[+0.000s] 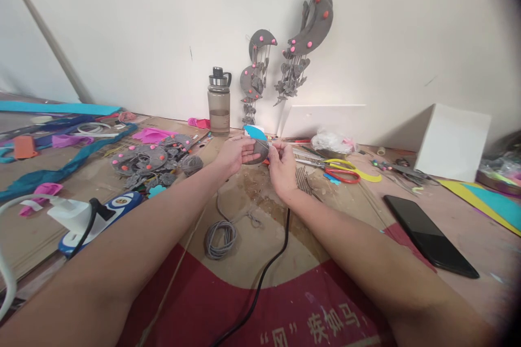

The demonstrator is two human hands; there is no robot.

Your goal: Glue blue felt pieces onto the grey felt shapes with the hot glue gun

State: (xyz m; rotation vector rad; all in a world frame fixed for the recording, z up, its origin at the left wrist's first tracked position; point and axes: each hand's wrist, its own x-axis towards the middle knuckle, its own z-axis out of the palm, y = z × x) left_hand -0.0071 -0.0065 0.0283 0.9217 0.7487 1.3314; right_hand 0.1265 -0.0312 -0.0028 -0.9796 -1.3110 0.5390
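Note:
My left hand (236, 155) is closed on a grey felt-like piece (256, 155) with a curved edge, held above the cardboard. A bright blue curved piece (255, 133) shows at its upper edge. At the right side of the grey piece, my right hand (284, 167) has its fingers pinched together; what lies between them is too small to make out. Below the hands lies a loose coil of grey cord (221, 239), its strand running up toward my left hand. A black cable (266, 271) crosses the cardboard up to my right wrist.
Scissors (342, 168) lie right of my hands, a phone (429, 236) farther right. A water bottle (219, 103) stands by the white wall, near grey crescent hangings (313, 27). Leftward are another grey crescent piece (140, 161), a yarn ball (191, 165) and a power strip (101, 222).

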